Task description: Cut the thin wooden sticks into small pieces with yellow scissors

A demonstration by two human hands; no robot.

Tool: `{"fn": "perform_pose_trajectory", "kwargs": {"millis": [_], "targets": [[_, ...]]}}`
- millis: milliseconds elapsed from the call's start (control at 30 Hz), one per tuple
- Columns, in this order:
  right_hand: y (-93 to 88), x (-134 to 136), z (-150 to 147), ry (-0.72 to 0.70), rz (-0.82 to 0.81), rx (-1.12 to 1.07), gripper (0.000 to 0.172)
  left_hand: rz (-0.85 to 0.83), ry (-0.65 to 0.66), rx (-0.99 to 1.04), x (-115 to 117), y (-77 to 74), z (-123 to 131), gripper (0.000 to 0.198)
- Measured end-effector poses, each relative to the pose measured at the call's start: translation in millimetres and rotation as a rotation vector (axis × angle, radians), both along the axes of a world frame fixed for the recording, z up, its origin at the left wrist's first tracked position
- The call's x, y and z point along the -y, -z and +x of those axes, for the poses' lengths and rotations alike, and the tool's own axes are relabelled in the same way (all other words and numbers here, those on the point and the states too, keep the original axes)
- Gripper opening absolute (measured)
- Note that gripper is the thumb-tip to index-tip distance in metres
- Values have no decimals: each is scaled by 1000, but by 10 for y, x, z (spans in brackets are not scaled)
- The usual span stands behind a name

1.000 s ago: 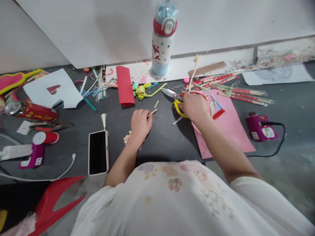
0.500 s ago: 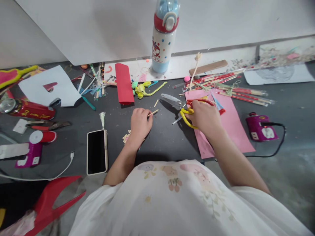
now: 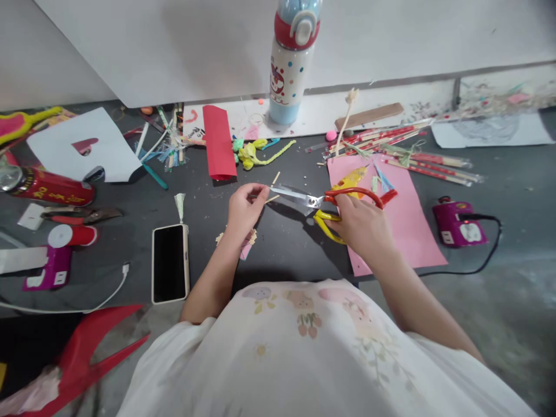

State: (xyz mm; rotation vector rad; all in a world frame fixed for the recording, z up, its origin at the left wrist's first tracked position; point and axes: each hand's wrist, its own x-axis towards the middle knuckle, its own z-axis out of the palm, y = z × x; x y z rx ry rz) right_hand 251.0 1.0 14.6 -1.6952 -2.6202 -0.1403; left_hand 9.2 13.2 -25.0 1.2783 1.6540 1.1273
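Note:
My right hand (image 3: 365, 223) is closed around the handles of a pair of scissors (image 3: 313, 201), one loop red and the other yellow. The blades point left, and their tips reach the fingertips of my left hand (image 3: 247, 213). My left hand is pinched closed. From under its fingers a thin wooden stick (image 3: 273, 198) sticks out to the right; how it is gripped is partly hidden. Another short stick (image 3: 277, 177) lies just beyond. Beside my left wrist is a small pink piece edged with pale wooden bits (image 3: 247, 246), partly covered by the arm.
Pink paper (image 3: 417, 231) lies under my right hand, with a yellow glue gun (image 3: 351, 178) on it. A bottle (image 3: 289, 75) stands at the back near a red envelope (image 3: 219, 145). A phone (image 3: 170, 263) lies left, a purple adapter (image 3: 458, 223) with a cable right.
The scissors have swung left and their tips have come to my left fingertips; the blades are closer together. My left hand has shifted slightly, uncovering more of the pink piece.

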Motion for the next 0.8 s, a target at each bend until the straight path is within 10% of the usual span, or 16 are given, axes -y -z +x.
{"fn": "perform_pose_trajectory", "kwargs": {"millis": [800], "targets": [[-95,137,-48,21,-1,-8,27,-86,1,295,-10,-3,35,12]]}}
